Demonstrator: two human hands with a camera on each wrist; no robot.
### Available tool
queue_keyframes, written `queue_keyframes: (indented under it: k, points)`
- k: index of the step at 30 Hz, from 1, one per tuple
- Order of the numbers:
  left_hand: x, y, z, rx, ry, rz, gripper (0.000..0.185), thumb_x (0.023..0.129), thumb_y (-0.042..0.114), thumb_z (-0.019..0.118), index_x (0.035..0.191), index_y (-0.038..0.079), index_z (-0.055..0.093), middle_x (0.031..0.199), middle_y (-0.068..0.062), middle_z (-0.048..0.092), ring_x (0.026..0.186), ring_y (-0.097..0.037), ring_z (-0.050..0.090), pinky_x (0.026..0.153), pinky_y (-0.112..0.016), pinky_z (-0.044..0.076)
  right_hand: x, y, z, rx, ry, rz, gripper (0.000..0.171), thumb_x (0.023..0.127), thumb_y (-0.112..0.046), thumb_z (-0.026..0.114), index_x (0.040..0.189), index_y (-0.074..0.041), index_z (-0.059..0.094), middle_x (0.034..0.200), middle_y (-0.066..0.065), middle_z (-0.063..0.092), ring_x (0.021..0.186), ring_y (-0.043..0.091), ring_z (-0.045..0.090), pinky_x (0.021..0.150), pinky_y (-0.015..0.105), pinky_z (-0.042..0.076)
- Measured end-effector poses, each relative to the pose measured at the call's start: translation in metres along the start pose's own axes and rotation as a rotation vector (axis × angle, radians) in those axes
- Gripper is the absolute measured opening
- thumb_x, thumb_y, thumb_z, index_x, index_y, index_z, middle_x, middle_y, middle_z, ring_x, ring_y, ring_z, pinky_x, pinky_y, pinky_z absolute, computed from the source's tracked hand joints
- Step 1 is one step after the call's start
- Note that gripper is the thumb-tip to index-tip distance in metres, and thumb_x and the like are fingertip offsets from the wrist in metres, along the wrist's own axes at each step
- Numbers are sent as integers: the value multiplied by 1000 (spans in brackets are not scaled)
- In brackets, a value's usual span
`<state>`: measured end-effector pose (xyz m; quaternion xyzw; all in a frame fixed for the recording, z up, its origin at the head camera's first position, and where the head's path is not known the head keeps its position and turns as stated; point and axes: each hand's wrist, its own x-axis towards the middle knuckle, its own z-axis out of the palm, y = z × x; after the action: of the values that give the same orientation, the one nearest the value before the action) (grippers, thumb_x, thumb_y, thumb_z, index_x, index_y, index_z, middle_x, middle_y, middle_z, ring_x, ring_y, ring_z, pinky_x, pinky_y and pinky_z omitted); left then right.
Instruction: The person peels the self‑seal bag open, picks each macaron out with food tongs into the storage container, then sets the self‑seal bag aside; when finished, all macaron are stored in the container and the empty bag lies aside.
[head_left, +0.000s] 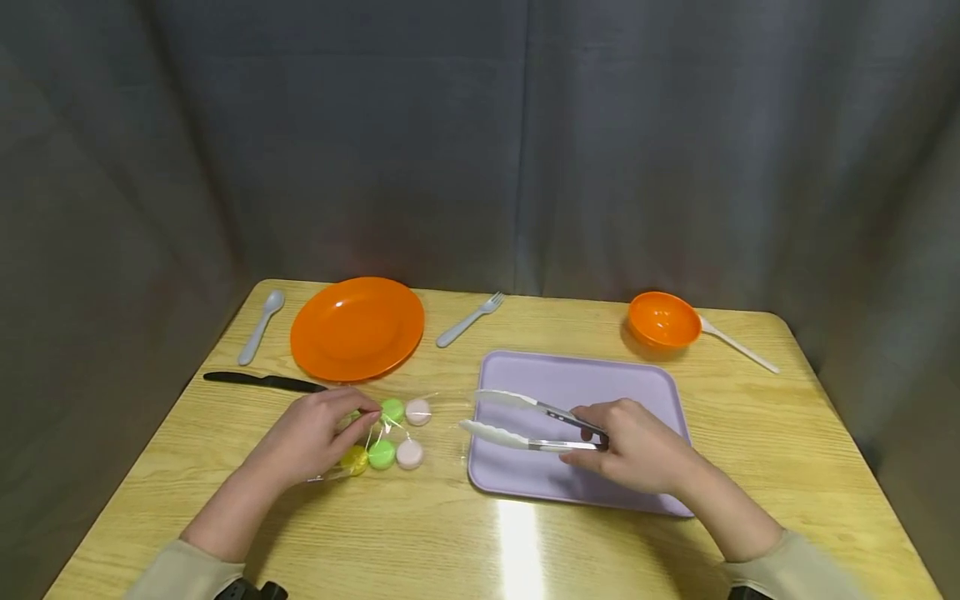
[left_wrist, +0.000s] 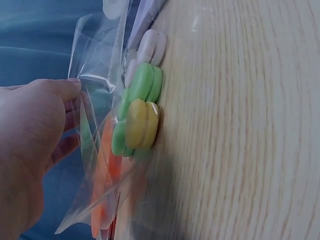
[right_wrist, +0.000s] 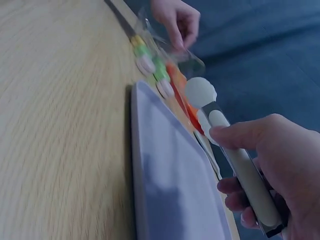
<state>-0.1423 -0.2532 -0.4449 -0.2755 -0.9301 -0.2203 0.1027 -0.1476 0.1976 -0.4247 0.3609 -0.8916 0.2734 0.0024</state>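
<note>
My left hand (head_left: pixel 311 433) pinches the upper layer of a clear plastic bag (head_left: pixel 442 408) between thumb and fingertips, lifting it off the table. Inside lie several macarons: green (head_left: pixel 382 454), pale pink (head_left: pixel 410 453) and a yellow one (left_wrist: pixel 142 124), in two rows. A pair of tongs (head_left: pixel 551 446) with white scalloped tips is held in my right hand (head_left: pixel 630 446). Its two arms stand apart with nothing between them, tips pointing left toward the bag. Below the tongs lies a lilac tray (head_left: pixel 585 371), near the bag's right end.
An orange plate (head_left: pixel 357 329) lies behind the bag, with a grey spoon (head_left: pixel 262 327) and black knife (head_left: pixel 262 382) at its left. A grey fork (head_left: pixel 470 320) lies right of it. At the back right, an orange bowl (head_left: pixel 663 321) stands beside a white-handled utensil (head_left: pixel 742 345).
</note>
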Motion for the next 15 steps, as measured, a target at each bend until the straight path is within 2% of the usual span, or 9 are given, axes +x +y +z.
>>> queue_keyframes:
  k: [6, 15]
  points:
    - [1, 2, -3, 6, 4, -1, 8, 101, 20, 77, 109, 19, 78, 108, 8, 75, 94, -12, 70, 80, -38, 61, 25, -11, 20, -33, -52, 16, 25, 91, -35, 86, 90, -17, 69, 71, -14, 56, 57, 2, 45, 51, 24, 41]
    - [2, 4, -4, 7, 17, 6, 9, 101, 20, 77, 109, 17, 79, 108, 8, 75, 96, -14, 71, 82, -39, 61, 50, -19, 41, -56, -82, 39, 30, 91, -38, 84, 83, -18, 63, 63, -11, 46, 56, 5, 38, 49, 26, 32]
